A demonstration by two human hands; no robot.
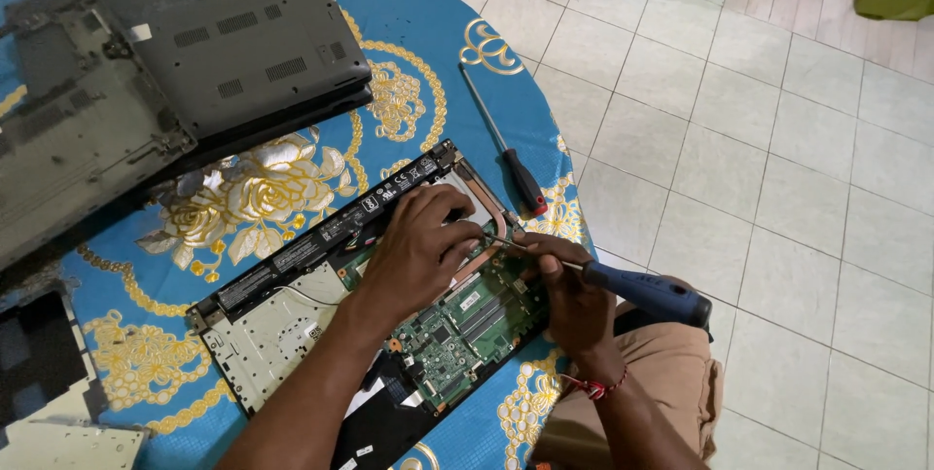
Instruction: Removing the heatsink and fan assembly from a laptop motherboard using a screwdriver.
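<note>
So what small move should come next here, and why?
Probably turn the blue-handled screwdriver in the right hand. Its tip sits near the copper heat pipe on the open laptop, where the left hand presses beside it. Whether the tip sits on a screw is unclear.

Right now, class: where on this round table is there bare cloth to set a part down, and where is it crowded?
Bare tablecloth lies between the upturned laptop base and the red-handled screwdriver. A flowered strip lies between that base and the opened laptop. It is crowded at the circuit board, where the left hand and right hand with the blue-handled screwdriver work.
</note>
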